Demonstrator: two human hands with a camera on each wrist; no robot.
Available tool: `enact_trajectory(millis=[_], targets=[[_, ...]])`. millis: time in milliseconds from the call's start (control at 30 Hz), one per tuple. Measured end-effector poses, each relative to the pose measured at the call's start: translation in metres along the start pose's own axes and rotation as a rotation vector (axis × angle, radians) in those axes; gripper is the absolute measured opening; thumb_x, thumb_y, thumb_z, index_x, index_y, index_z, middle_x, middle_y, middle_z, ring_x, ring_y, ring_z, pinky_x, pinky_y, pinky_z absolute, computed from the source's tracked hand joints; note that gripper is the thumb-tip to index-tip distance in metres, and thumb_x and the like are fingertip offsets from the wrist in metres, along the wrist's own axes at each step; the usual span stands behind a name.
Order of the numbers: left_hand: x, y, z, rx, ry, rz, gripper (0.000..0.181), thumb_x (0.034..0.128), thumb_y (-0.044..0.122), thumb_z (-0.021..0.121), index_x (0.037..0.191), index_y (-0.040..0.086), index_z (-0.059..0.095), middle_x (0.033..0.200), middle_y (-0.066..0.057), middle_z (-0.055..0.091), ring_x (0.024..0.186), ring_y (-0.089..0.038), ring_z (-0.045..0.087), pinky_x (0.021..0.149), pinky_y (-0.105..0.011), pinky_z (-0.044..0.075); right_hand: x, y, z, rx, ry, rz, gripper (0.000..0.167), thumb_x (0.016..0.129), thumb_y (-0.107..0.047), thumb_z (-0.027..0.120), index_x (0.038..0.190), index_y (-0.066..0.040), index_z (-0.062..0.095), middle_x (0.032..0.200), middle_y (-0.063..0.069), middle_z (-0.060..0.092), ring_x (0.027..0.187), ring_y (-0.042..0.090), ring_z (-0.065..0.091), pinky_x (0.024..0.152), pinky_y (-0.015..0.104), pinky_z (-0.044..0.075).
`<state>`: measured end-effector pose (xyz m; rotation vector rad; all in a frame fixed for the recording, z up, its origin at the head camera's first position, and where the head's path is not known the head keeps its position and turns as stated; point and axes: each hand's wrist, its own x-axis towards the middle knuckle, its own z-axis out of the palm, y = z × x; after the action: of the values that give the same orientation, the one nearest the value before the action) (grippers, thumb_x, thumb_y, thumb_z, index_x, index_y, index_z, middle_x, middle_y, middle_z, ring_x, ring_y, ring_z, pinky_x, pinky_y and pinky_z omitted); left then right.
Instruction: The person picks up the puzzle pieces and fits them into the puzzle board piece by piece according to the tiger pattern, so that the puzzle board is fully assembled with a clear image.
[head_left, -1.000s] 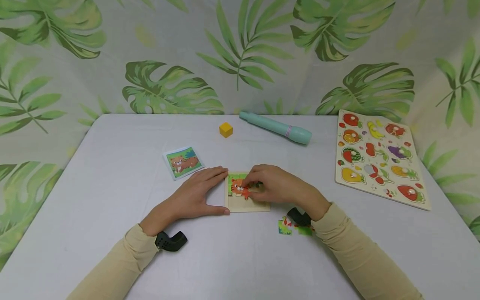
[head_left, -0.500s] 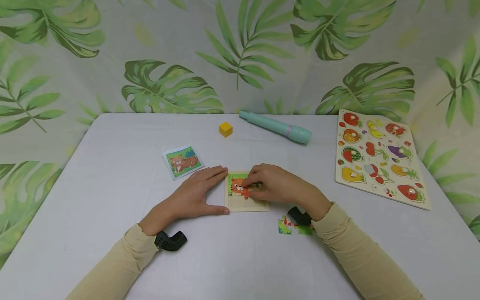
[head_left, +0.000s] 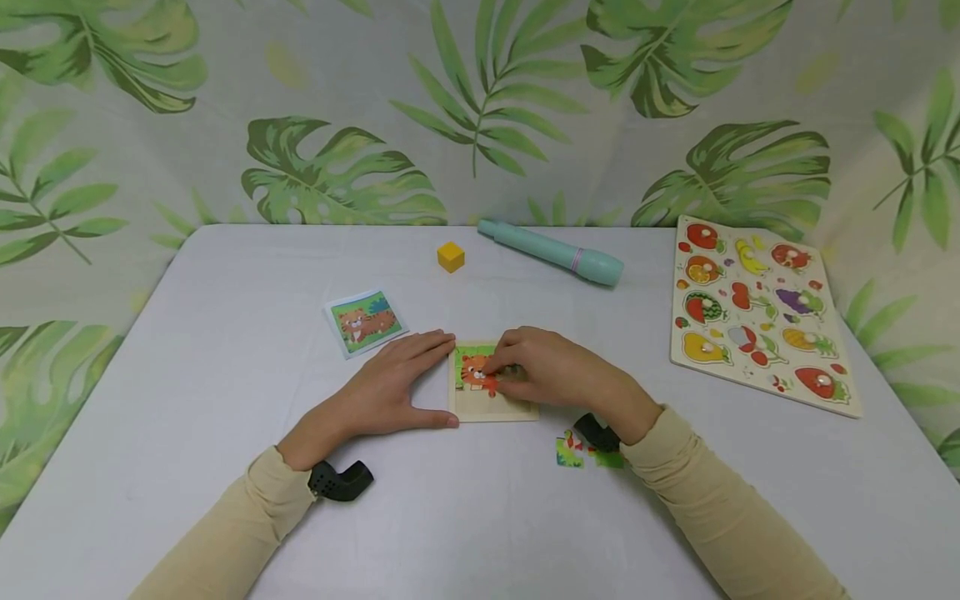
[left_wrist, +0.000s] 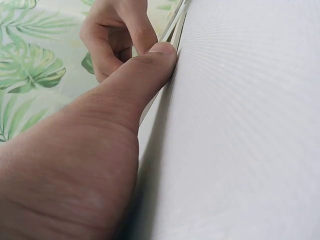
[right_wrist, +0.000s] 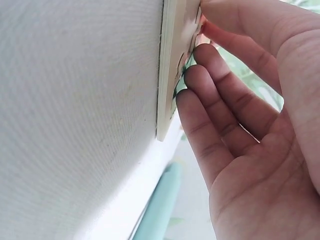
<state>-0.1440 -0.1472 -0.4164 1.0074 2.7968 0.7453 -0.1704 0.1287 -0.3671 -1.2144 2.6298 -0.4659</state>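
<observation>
A small wooden puzzle tray lies mid-table, with an orange tiger picture partly filling its upper portion; bare wood shows along the bottom. My left hand rests flat at the tray's left side, fingers straight, with fingertips and thumb touching the edge. Over the tray, my right hand pinches an orange puzzle piece between thumb and index finger, against the picture. The right wrist view shows its other fingers bent close to the tray surface. The hand hides the picture's right part.
Loose puzzle pieces lie beside the right wrist, partly covered by its camera. A tiger picture card is left of the tray. Farther back are a yellow cube and a teal tube. A fruit peg board lies at right.
</observation>
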Motion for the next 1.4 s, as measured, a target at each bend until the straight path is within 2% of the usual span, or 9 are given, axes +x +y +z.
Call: enact_trajectory(millis=[167, 500, 667, 867, 1067, 1233, 1400], targets=[[-0.001, 0.001, -0.001, 0.001, 0.014, 0.011, 0.103, 0.0811, 0.067, 0.077, 0.159, 0.010, 0.040, 0.165, -0.005, 0.038, 0.153, -0.028, 0.034, 0.124, -0.054, 0.029, 0.000, -0.001, -0.001, 0.005, 0.007, -0.011, 0.022, 0.095, -0.020, 0.075, 0.116, -0.016, 0.079, 0.111, -0.002, 0.070, 0.104, 0.016, 0.063, 0.094, 0.035, 0.055], [0.000, 0.000, 0.001, -0.011, -0.002, -0.008, 0.103, 0.0815, 0.066, 0.077, 0.160, 0.012, 0.039, 0.166, -0.003, 0.036, 0.154, -0.026, 0.032, 0.125, -0.052, 0.028, -0.001, 0.001, -0.001, 0.017, -0.017, 0.003, 0.027, 0.095, -0.023, 0.075, 0.121, -0.016, 0.076, 0.114, -0.002, 0.070, 0.106, 0.016, 0.062, 0.097, 0.035, 0.054], [0.000, 0.000, 0.002, -0.016, -0.004, -0.008, 0.103, 0.0815, 0.066, 0.077, 0.160, 0.012, 0.039, 0.166, -0.002, 0.036, 0.154, -0.026, 0.031, 0.125, -0.052, 0.028, -0.004, 0.001, -0.004, 0.063, -0.002, -0.001, 0.027, 0.094, -0.020, 0.075, 0.121, -0.015, 0.076, 0.112, -0.004, 0.070, 0.101, 0.014, 0.063, 0.092, 0.033, 0.055], [0.001, 0.000, 0.002, -0.009, -0.008, -0.011, 0.103, 0.0815, 0.067, 0.077, 0.160, 0.012, 0.038, 0.166, -0.002, 0.035, 0.154, -0.025, 0.030, 0.125, -0.051, 0.027, -0.009, 0.001, -0.009, 0.076, 0.023, 0.005, 0.028, 0.094, -0.019, 0.075, 0.122, -0.016, 0.075, 0.114, -0.005, 0.071, 0.104, 0.013, 0.064, 0.093, 0.034, 0.055], [0.001, -0.001, 0.003, 0.008, -0.010, -0.024, 0.104, 0.0814, 0.070, 0.075, 0.160, 0.014, 0.038, 0.166, -0.001, 0.035, 0.154, -0.025, 0.031, 0.125, -0.050, 0.027, -0.018, -0.001, -0.017, 0.076, 0.060, -0.026, 0.029, 0.095, -0.022, 0.075, 0.123, -0.015, 0.074, 0.116, -0.003, 0.071, 0.106, 0.013, 0.064, 0.093, 0.036, 0.055], [0.001, -0.001, 0.002, 0.005, -0.011, -0.025, 0.104, 0.0813, 0.070, 0.075, 0.161, 0.014, 0.038, 0.166, -0.002, 0.035, 0.154, -0.025, 0.031, 0.125, -0.050, 0.027, -0.028, 0.000, -0.023, 0.095, 0.084, -0.030, 0.030, 0.094, -0.022, 0.077, 0.123, -0.015, 0.074, 0.117, -0.003, 0.071, 0.109, 0.011, 0.064, 0.096, 0.037, 0.055], [0.001, 0.000, 0.001, 0.005, -0.009, -0.023, 0.104, 0.0810, 0.069, 0.076, 0.160, 0.013, 0.039, 0.166, -0.002, 0.036, 0.154, -0.025, 0.031, 0.125, -0.051, 0.027, -0.040, 0.001, -0.026, 0.111, 0.099, -0.024, 0.030, 0.094, -0.020, 0.077, 0.123, -0.014, 0.074, 0.117, -0.002, 0.071, 0.108, 0.015, 0.065, 0.093, 0.038, 0.056]])
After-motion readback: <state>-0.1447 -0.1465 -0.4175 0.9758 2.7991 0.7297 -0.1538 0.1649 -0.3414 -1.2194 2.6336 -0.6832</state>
